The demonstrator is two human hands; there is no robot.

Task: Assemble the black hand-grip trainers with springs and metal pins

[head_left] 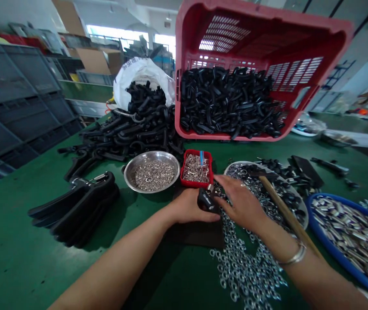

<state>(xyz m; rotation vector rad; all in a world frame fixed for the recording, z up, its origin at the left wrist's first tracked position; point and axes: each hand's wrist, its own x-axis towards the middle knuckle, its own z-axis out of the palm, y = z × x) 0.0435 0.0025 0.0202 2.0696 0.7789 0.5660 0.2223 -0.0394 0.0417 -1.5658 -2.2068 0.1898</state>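
My left hand [188,207] is closed around a small black plastic part [207,200] with a metal piece at its top, held over a dark pad [196,234] on the green table [19,258]. My right hand [242,202] meets the same part from the right, fingers pinched at its metal end. Right behind the hands stand a small red tray of metal pins [197,168] and a round steel dish of small rings [152,171]. A pile of chain links [245,267] lies under my right forearm.
A tipped red crate [300,51] full of black handles stands at the back, a white sack [138,73] spilling more to its left. Finished black grips [77,206] lie at left. A hammer [280,202] rests on a steel plate; a blue basin [348,232] of metal clips sits at right.
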